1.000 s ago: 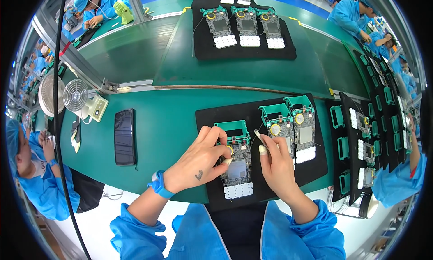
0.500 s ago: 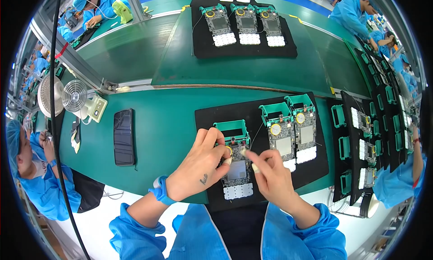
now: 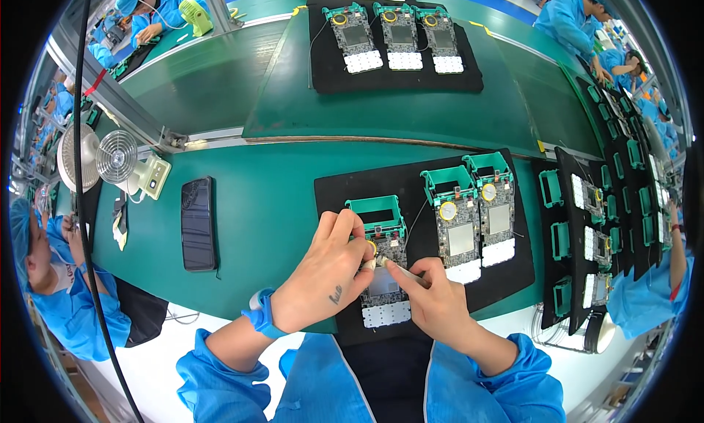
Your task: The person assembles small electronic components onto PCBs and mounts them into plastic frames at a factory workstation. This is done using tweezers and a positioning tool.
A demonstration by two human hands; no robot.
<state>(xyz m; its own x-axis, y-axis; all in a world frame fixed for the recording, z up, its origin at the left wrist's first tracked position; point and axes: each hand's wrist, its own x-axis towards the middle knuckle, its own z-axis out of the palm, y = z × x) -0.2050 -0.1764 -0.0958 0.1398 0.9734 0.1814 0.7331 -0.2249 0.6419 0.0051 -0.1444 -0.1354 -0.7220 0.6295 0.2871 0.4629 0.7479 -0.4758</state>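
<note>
A circuit board (image 3: 386, 294) with a green plastic frame (image 3: 377, 210) at its far end and a white pad strip (image 3: 386, 315) at its near end lies on a black mat (image 3: 334, 192). Over its left edge, my left hand (image 3: 323, 272) is closed in a pinch beside a yellow round part; what it pinches, if anything, is hidden. My right hand (image 3: 438, 302) reaches in from the right, index fingertip meeting the left fingertips over the board. Its other fingers are curled, and a pale strip between them is too small to name. Pale covers sit on some fingertips.
Two similar boards (image 3: 460, 239) lie right on the mat. A dark phone (image 3: 199, 225) and small fans (image 3: 117, 157) stand left. Racked mats with boards (image 3: 587, 239) line the right. More boards (image 3: 400, 38) lie on a far mat (image 3: 323, 78). Co-workers in blue sit around.
My right index finger has moved down and left to meet my left fingertips. My left hand stays nearly in place. Another person's fingers appear at the far mat's edge.
</note>
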